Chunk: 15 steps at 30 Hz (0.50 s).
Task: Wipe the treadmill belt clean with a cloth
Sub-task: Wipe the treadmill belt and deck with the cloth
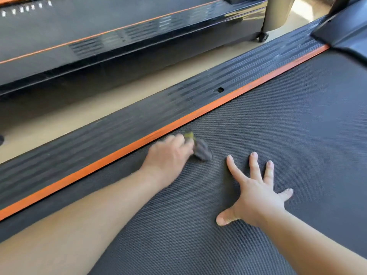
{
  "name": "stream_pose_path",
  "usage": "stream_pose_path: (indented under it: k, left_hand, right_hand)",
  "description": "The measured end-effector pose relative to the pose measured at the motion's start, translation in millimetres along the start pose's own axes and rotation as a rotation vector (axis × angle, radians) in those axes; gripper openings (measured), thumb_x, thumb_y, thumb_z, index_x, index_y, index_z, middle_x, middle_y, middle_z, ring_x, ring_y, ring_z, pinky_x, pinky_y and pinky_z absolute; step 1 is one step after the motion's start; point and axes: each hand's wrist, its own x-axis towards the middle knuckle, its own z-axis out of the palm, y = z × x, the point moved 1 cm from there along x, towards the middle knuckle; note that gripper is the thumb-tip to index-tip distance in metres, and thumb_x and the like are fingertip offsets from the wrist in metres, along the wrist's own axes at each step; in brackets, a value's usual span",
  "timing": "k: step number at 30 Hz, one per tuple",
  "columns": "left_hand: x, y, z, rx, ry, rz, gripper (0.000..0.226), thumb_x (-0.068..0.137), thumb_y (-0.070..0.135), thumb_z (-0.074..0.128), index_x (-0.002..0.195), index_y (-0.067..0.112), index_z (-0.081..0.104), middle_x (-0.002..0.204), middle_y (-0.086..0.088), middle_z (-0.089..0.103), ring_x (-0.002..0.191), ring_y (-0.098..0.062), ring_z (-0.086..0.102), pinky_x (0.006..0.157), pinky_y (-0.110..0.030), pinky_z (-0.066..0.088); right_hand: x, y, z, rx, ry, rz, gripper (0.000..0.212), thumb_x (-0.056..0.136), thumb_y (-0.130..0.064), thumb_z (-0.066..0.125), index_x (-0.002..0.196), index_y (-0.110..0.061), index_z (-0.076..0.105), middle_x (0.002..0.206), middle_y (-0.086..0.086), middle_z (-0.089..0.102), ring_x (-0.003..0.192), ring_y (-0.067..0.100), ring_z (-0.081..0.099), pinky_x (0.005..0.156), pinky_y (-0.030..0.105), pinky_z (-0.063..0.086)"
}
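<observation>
**Obs.:** L hand [168, 153] gripped a small grey cloth [201, 148], fingers curled round it. The cloth was bunched, w/ a yellow-green bit showing at the top. It lay on the treadmill belt [297, 116], just beside the orange strip [218, 105] along the belt edge on the L-hand side. Hand and cloth were blurred, which I judged consistent w/ a wipe stroke under way. R hand [256, 193] lay flat on the belt, fingers straight and spread, holding nothing. It was near the cloth but apart from it, prob. acting as a brace.

**Surroundings:** The ribbed side rail [178, 96] ran beyond the strip. A second treadmill [119, 36] stood across a band of floor [99, 108].

**Recs. for the step:**
- The cloth was wadded, so the contact patch looked small. Opening it flatter under the palm would cover more belt per pass.
- The belt was textured. Firm, even pressure and overlapping strokes would lift grit from the weave.
- Run strokes right up to the orange strip, where dirt tends to collect at the seam.
- Keep the R hand braced so the belt does not slip under the push. Shift it before working that patch, or the area beneath it goes unwiped.
- Most of the belt in view looked not yet covered. I judged the job to be at an early-to-mid stage.
</observation>
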Motion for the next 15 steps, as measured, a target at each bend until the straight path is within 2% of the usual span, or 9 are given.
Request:
stream_pose_path:
  k: [3, 4, 6, 8, 10, 11, 12, 13, 15]
  left_hand:
    - [10, 10, 4, -0.085, -0.072, -0.297, 0.037, 0.106, 0.033, 0.047, 0.134, 0.012, 0.060, 0.104, -0.005, 0.058, 0.095, -0.029, 0.060, 0.063, -0.042, 0.049]
    - [3, 21, 4, -0.132, -0.091, -0.342, 0.038, 0.107, 0.034, 0.044, 0.136, 0.013, 0.057, 0.108, -0.004, 0.058, 0.098, -0.028, 0.060, 0.067, -0.042, 0.049]
    - [-29, 46, -4, -0.239, -0.105, -0.268, 0.038, 0.106, 0.035, 0.042, 0.131, 0.014, 0.060, 0.102, 0.000, 0.059, 0.091, -0.024, 0.063, 0.062, -0.036, 0.048]
    - [-79, 73, -19, -0.327, -0.151, -0.043, 0.039, 0.100, 0.037, 0.044, 0.122, 0.015, 0.067, 0.089, 0.005, 0.058, 0.076, -0.018, 0.064, 0.052, -0.029, 0.050]
    - [-101, 74, -24, -0.236, -0.177, 0.198, 0.036, 0.097, 0.038, 0.052, 0.121, 0.017, 0.068, 0.086, 0.007, 0.057, 0.072, -0.015, 0.060, 0.050, -0.028, 0.050]
    - [-96, 62, -22, -0.151, -0.171, 0.273, 0.034, 0.093, 0.036, 0.062, 0.121, 0.018, 0.067, 0.087, 0.006, 0.056, 0.073, -0.016, 0.059, 0.051, -0.029, 0.049]
    - [-83, 48, -18, -0.076, -0.167, 0.276, 0.037, 0.088, 0.034, 0.072, 0.121, 0.018, 0.067, 0.087, 0.005, 0.056, 0.073, -0.018, 0.059, 0.051, -0.030, 0.048]
    - [-64, 33, -17, 0.002, -0.139, 0.204, 0.041, 0.085, 0.032, 0.076, 0.123, 0.017, 0.066, 0.089, 0.003, 0.057, 0.076, -0.020, 0.061, 0.052, -0.032, 0.048]
    - [-30, 8, -20, 0.044, -0.119, -0.026, 0.042, 0.100, 0.035, 0.061, 0.138, 0.016, 0.058, 0.104, 0.000, 0.059, 0.094, -0.024, 0.062, 0.063, -0.037, 0.050]
  right_hand:
    - [-2, 0, 1, 0.008, 0.008, -0.005, 0.161, 0.038, -0.073, 0.093, 0.140, -0.070, -0.031, 0.150, -0.008, -0.057, 0.146, 0.034, -0.044, 0.110, 0.086, 0.005]
    - [-2, 0, 2, 0.008, 0.011, -0.009, 0.161, 0.038, -0.073, 0.093, 0.139, -0.070, -0.031, 0.150, -0.008, -0.057, 0.146, 0.034, -0.044, 0.110, 0.085, 0.005]
    - [-4, 0, 0, 0.009, 0.010, -0.001, 0.161, 0.038, -0.073, 0.093, 0.140, -0.070, -0.031, 0.151, -0.008, -0.056, 0.146, 0.034, -0.044, 0.110, 0.085, 0.005]
    - [-5, -1, 0, 0.006, 0.015, -0.011, 0.160, 0.039, -0.072, 0.093, 0.140, -0.070, -0.030, 0.152, -0.009, -0.056, 0.146, 0.034, -0.044, 0.110, 0.085, 0.005]
    - [-4, -1, 1, 0.003, 0.027, -0.014, 0.160, 0.038, -0.072, 0.094, 0.140, -0.071, -0.030, 0.153, -0.009, -0.054, 0.147, 0.034, -0.043, 0.110, 0.086, 0.005]
    - [-4, -1, 1, 0.003, 0.030, -0.013, 0.160, 0.037, -0.072, 0.094, 0.140, -0.072, -0.029, 0.153, -0.010, -0.054, 0.147, 0.034, -0.043, 0.110, 0.086, 0.005]
    - [-5, -1, 1, 0.004, 0.031, -0.009, 0.160, 0.037, -0.072, 0.094, 0.139, -0.072, -0.029, 0.154, -0.010, -0.053, 0.148, 0.034, -0.042, 0.110, 0.086, 0.005]
    - [-5, -2, -1, 0.005, 0.028, -0.004, 0.160, 0.036, -0.072, 0.094, 0.139, -0.073, -0.029, 0.154, -0.011, -0.052, 0.148, 0.033, -0.041, 0.110, 0.086, 0.006]
    - [-8, -5, -2, 0.006, 0.033, 0.006, 0.160, 0.035, -0.072, 0.094, 0.138, -0.074, -0.028, 0.155, -0.012, -0.051, 0.149, 0.033, -0.040, 0.110, 0.085, 0.006]
